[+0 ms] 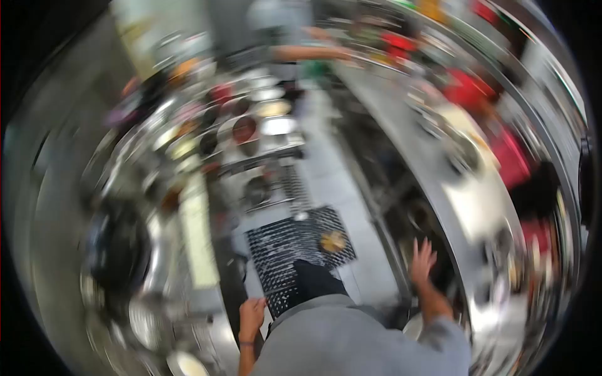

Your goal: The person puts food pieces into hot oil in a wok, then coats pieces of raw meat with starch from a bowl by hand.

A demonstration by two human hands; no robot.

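My left hand hangs low beside my body, near the edge of the left counter. Its fingers are curled closed, and blur hides whatever may be inside them. A dark band circles that wrist. On the other side, my right hand is stretched out with its fingers spread and nothing in it. It hovers by the front of the right steel counter; I cannot tell whether it touches anything. Below, my dark shoe stands on a black perforated floor mat.
A yellowish-brown piece lies on the mat. Several food containers fill a stand ahead. A large dark wok sits at left. Another person's arm reaches rightward at the back. Red items line the right shelf.
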